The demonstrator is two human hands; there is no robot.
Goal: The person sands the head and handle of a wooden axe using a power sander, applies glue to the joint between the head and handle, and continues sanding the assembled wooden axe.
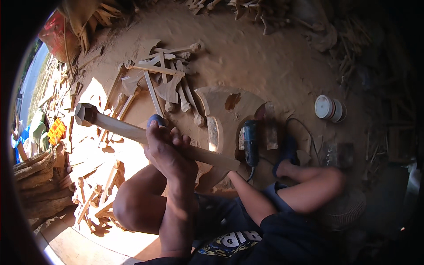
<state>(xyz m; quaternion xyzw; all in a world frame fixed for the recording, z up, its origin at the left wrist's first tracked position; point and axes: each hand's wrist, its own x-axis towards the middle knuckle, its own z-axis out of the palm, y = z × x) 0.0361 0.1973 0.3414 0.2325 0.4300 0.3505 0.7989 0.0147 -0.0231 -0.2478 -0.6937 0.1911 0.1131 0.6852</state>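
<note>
My left hand [170, 154] is closed around the shaft of a pale carved wooden axe [119, 126], holding it slanted above my lap. A dark faceted knob forms the axe's far-left end; its wide blade end points to the lower right. Reaching toward that blade end is my right forearm [251, 194], but the wood covers the hand and its fingers. Just beyond my left thumb shows a rounded blue thing [155, 119], partly hidden. A dark teal power tool [250, 143], likely a grinder, stands upright past the blade, with its cord trailing down.
Several similar wooden axes [168, 90] lie piled ahead on the dusty ground, more [99, 201] at lower left. A large curved wooden piece [221, 99] sits before me. A white tub [324, 107] lies at right; beside my blue slipper [288, 152] runs a cable [311, 137].
</note>
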